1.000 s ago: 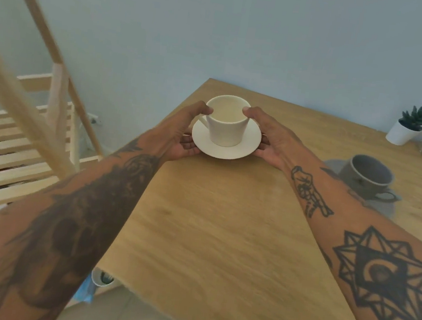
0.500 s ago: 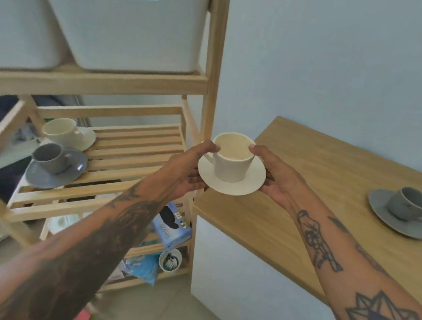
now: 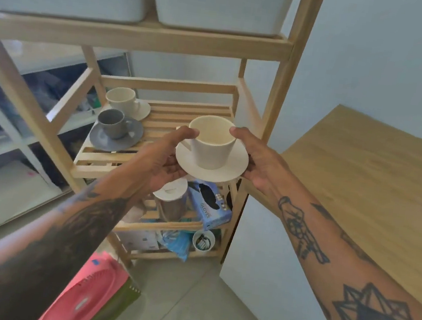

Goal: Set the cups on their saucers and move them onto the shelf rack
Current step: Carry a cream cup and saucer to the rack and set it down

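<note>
I hold a cream cup (image 3: 210,144) standing upright on its cream saucer (image 3: 235,167) in the air, just in front of the wooden shelf rack (image 3: 165,114). My left hand (image 3: 162,158) grips the saucer's left edge with the thumb on the cup's rim. My right hand (image 3: 257,163) grips the right edge, thumb on the rim too. On the rack's middle slatted shelf stand a grey cup on a grey saucer (image 3: 115,132) and, behind it, another cream cup on a saucer (image 3: 129,103), both at the left.
White bins (image 3: 216,1) fill the rack's top shelf. The lower shelves hold a blue glove box (image 3: 209,207), a lidded jar (image 3: 170,202) and bags. The wooden table (image 3: 367,179) is at the right. A pink object (image 3: 87,293) lies on the floor.
The view has swung left from the table to the rack. Both hands have carried the cream cup and saucer off the table's edge to the front of the middle shelf.
</note>
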